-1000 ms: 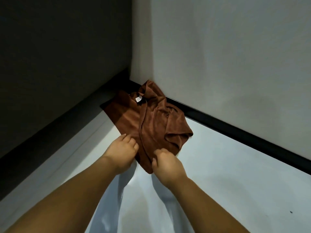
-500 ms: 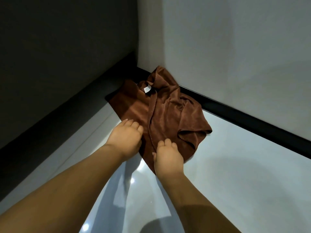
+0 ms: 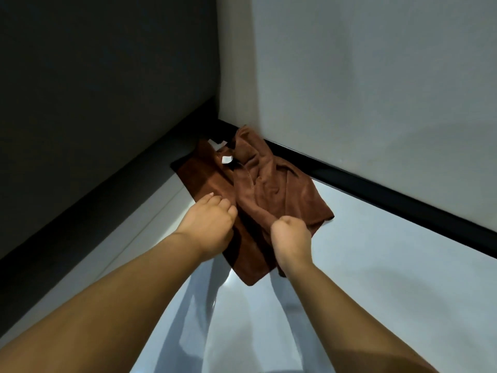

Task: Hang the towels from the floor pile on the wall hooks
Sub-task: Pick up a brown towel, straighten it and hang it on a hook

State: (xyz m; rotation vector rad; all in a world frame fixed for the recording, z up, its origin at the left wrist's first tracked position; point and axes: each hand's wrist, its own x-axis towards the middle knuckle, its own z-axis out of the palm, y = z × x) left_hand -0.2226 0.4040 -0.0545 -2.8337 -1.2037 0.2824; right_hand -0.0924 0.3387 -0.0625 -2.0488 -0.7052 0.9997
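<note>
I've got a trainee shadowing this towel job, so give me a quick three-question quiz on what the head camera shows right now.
1. True or false: the brown towels lie on the floor in the corner where the two walls meet.
2. Which hand has its fingers bunched round a fold of the upper towel? A) left hand B) right hand C) neither
3. Fill in: the small tags seen on the towels are ____ in colour.

Key
1. True; the pile sits against the black skirting.
2. B; the right hand is closed round the fold, while the left hand rests on the lower towel's near edge.
3. White.
</note>
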